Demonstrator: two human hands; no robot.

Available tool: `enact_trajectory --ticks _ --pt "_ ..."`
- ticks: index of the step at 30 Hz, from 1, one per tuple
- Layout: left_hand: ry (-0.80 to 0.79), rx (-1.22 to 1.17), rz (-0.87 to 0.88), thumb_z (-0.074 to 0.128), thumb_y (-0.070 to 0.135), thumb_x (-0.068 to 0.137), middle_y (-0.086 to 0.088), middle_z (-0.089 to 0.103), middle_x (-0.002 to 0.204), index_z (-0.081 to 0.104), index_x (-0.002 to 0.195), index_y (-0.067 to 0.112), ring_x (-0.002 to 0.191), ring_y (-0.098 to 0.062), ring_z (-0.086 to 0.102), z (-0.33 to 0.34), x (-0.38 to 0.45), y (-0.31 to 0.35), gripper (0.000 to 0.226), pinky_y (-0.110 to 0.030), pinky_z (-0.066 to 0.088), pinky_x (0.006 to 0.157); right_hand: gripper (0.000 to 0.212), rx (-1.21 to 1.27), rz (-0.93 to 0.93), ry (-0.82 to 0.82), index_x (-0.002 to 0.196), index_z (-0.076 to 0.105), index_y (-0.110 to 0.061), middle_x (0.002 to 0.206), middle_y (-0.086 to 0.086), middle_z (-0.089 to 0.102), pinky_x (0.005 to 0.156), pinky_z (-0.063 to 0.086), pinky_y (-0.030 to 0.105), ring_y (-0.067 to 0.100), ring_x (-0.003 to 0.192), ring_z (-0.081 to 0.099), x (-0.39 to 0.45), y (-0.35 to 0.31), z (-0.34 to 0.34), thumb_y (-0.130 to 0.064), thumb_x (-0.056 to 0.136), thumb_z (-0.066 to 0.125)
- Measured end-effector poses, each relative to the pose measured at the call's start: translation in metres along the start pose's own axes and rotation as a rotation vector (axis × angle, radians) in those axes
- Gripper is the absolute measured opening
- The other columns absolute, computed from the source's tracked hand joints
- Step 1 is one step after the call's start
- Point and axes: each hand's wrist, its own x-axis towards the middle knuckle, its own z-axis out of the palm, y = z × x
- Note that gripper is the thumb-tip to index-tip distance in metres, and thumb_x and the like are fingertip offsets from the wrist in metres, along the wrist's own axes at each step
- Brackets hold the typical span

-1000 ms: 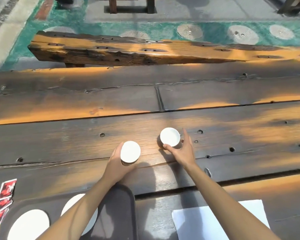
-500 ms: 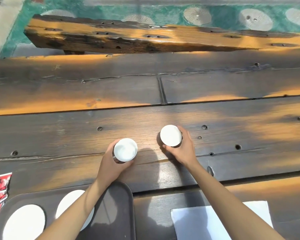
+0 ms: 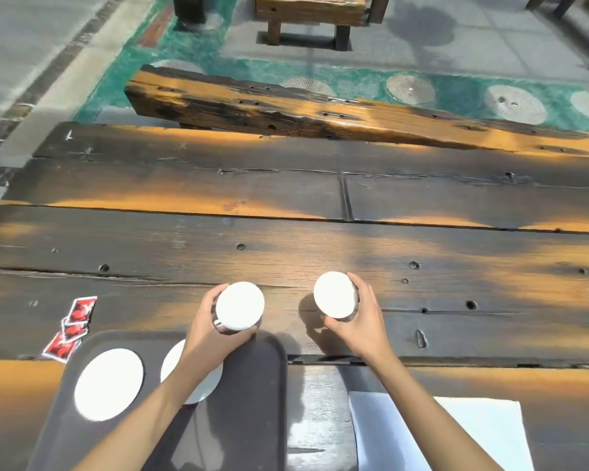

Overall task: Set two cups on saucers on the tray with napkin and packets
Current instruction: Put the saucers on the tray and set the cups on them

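Note:
Two white cups are lifted above the dark wooden table. My left hand (image 3: pixel 206 329) grips the left cup (image 3: pixel 240 305), which hangs over the far edge of the dark tray (image 3: pixel 252 402). My right hand (image 3: pixel 363 319) grips the right cup (image 3: pixel 335 294) above the bare planks, to the right of the tray. Two white saucers lie on the tray: one (image 3: pixel 109 384) at the left, the other (image 3: pixel 174 365) partly hidden under my left forearm. Red packets (image 3: pixel 72 324) lie on the table beyond the tray's left corner. A white napkin (image 3: pixel 473 433) lies at the lower right.
The wooden table (image 3: pixel 286 239) has bolt holes and gaps between its planks. A long wooden bench (image 3: pixel 286 110) runs along the far side. A small wooden stool (image 3: pixel 308 18) stands farther back on the paved floor.
Both hands have lifted their cups off the table and drawn them toward me. The left cup has come over the tray's far edge.

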Motion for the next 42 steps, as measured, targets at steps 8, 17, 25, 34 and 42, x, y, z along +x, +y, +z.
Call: enact_trajectory --ticks 8,17,25,34,42 --pt "0.143 0.012 -0.087 0.096 0.039 0.053 0.033 0.054 0.132 0.048 0.131 0.052 0.122 0.010 0.051 -0.099 -0.061 -0.024 0.093 -0.023 0.051 0.087 0.093 0.006 -0.017 -0.123 0.144 0.043 -0.021 0.135 -0.005 0.046 0.099 0.037 0.017 0.003 0.122 0.041 -0.058 -0.059 0.051 -0.025 0.058 0.079" --pt "0.225 0.044 -0.179 0.092 0.031 0.051 0.016 0.061 0.127 0.054 0.129 0.033 0.119 -0.011 0.056 -0.197 -0.103 -0.076 0.087 -0.031 0.048 0.094 0.087 -0.065 -0.006 -0.250 0.136 0.046 -0.035 0.132 -0.014 0.048 0.098 0.043 0.027 0.007 0.120 0.046 -0.106 -0.103 0.156 -0.032 0.059 0.086" --pt "0.159 0.075 -0.219 0.092 0.024 0.061 0.010 0.060 0.132 0.053 0.132 0.030 0.124 -0.015 0.054 -0.229 -0.105 -0.106 0.081 -0.039 0.048 0.102 0.098 -0.191 0.096 -0.281 0.143 0.041 -0.032 0.141 -0.012 0.047 0.100 0.046 0.033 0.016 0.131 0.046 -0.121 -0.109 0.220 -0.030 0.056 0.086" --pt "0.048 0.137 -0.179 0.092 0.020 0.057 0.011 0.060 0.132 0.053 0.132 0.028 0.123 -0.014 0.055 -0.243 -0.095 -0.128 0.085 -0.041 0.050 0.100 0.103 -0.256 0.200 -0.267 0.147 0.036 -0.035 0.148 -0.014 0.041 0.100 0.046 0.038 0.017 0.135 0.045 -0.126 -0.109 0.253 -0.032 0.059 0.090" --pt "0.002 0.150 -0.158 0.093 0.015 0.055 0.017 0.060 0.128 0.054 0.128 0.033 0.119 -0.007 0.056 -0.240 -0.082 -0.138 0.085 -0.038 0.052 0.097 0.101 -0.246 0.252 -0.239 0.147 0.034 -0.040 0.146 -0.019 0.040 0.098 0.045 0.036 0.016 0.133 0.046 -0.126 -0.103 0.263 -0.031 0.063 0.089"
